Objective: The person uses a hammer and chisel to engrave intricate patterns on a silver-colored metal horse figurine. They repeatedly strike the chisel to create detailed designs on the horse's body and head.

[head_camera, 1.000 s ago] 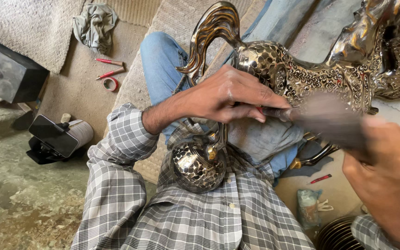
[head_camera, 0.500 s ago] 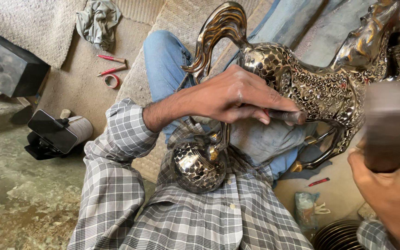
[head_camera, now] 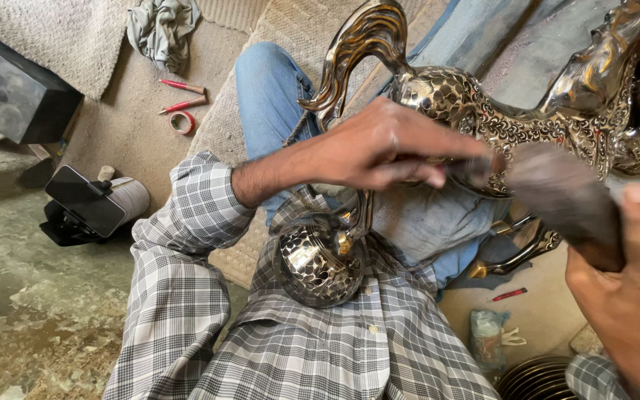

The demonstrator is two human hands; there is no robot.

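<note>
Resting across the lap, the ornate metal horse figure is steadied by the left hand, whose fingers pinch a small tool hidden at their tips. The right hand grips a blurred dark tool. A pale plastic bag lies below.

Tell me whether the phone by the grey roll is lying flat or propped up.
Propped up. The phone tilts on a black stand, leaning by the grey roll, its dark screen facing up and outward.
</note>
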